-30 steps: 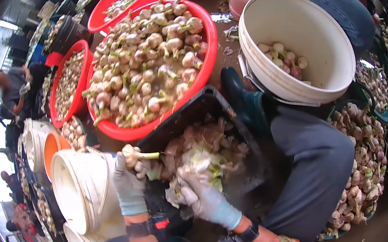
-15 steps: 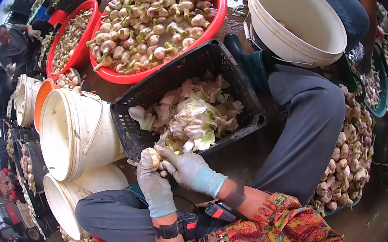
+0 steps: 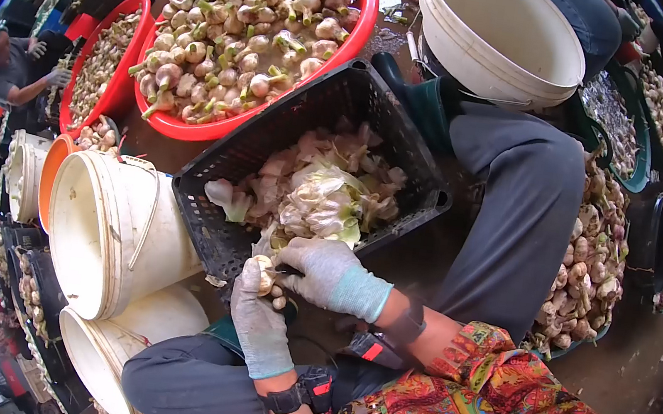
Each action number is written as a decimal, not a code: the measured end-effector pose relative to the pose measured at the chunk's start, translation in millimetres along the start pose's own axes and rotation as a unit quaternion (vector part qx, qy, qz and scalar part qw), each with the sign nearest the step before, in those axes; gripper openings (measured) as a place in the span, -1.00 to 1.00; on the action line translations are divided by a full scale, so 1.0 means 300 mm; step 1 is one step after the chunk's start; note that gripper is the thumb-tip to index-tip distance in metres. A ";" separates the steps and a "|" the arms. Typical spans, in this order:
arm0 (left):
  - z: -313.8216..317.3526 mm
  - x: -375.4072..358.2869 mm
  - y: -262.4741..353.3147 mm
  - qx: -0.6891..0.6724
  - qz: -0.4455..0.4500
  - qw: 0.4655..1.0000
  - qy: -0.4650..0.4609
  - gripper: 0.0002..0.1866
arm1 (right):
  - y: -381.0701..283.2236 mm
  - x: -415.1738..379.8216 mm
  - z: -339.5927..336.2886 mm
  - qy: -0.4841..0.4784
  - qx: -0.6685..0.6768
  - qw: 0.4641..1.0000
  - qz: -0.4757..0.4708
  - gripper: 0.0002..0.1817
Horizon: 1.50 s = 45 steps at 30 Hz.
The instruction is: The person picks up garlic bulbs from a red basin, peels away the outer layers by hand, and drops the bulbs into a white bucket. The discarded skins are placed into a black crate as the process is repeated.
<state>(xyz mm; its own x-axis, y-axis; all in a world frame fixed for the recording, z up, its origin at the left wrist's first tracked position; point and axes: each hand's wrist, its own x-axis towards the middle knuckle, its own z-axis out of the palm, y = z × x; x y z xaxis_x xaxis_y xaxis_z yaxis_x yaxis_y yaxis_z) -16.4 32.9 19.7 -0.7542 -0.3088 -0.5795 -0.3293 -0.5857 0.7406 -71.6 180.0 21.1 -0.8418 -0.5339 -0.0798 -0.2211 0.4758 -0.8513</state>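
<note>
My left hand point(image 3: 259, 323), in a grey and light blue glove, is closed around a garlic bulb point(image 3: 265, 275). My right hand point(image 3: 331, 276), gloved the same way, has its fingers pinched against the bulb's right side; their tips are partly hidden. Small round bulblets point(image 3: 278, 298) show beneath the bulb, between the two hands. Just beyond the hands, a black plastic crate point(image 3: 223, 168) holds a heap of loose papery garlic skins point(image 3: 321, 193).
Beyond the crate stands a red tub point(image 3: 367, 19) of garlic bulbs. White buckets point(image 3: 171, 219) lie tipped at left, and another white bucket point(image 3: 494, 82) stands ahead. A garlic pile point(image 3: 586, 274) lies right of my knee. Another person point(image 3: 19, 69) works at far left.
The view has shifted slightly, so the tubs and crate appear further left. My right-hand fingers have moved a little up along the bulb. My left hand keeps its hold.
</note>
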 end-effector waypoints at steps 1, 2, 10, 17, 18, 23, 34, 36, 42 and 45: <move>-0.006 -0.001 -0.001 0.001 -0.004 1.000 0.004 -0.70 | 0.021 0.004 0.013 -0.004 0.002 1.000 0.004 -0.67; -0.008 -0.002 0.004 0.019 -0.007 1.000 -0.017 -0.67 | 0.045 0.012 0.022 -0.034 0.067 0.996 0.041 -0.65; -0.003 0.006 0.014 0.103 0.070 0.987 -0.097 -0.49 | 0.056 0.024 -0.019 -0.063 0.320 0.940 0.098 -0.53; -0.024 0.037 -0.010 0.156 0.109 0.980 -0.055 -0.65 | 0.008 0.040 0.006 -0.056 0.058 0.995 0.061 -0.74; -0.044 0.043 -0.017 0.130 0.102 0.985 -0.051 -0.64 | 0.015 0.039 0.019 -0.026 0.050 0.995 0.078 -0.75; -0.086 0.054 -0.033 -0.161 0.051 0.969 -0.181 -0.50 | 0.144 0.062 0.072 0.114 -0.090 0.973 0.177 -0.80; 0.018 -0.010 -0.020 -0.093 0.141 0.977 -0.133 -0.64 | -0.013 0.013 -0.007 0.050 0.252 0.965 0.053 -0.71; 0.025 -0.013 -0.032 -0.033 0.183 0.976 -0.114 -0.66 | 0.004 0.016 0.003 0.076 0.241 0.966 0.057 -0.75; 0.047 0.011 -0.054 -0.023 0.135 0.982 -0.133 -0.62 | 0.051 0.043 0.024 0.107 0.287 0.944 0.125 -0.77; 0.028 0.037 -0.067 -0.054 0.110 0.983 -0.136 -0.56 | 0.082 0.052 0.024 0.107 0.341 0.923 0.144 -0.72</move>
<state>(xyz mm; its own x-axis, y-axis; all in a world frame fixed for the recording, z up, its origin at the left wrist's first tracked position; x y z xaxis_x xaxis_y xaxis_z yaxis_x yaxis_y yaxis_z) -23.0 47.4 1.1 -0.9293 -0.2335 -0.2861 -0.0900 -0.6083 0.7886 -86.6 178.5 -4.9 -0.9114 -0.2695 -0.3110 0.3264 -0.0133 -0.9451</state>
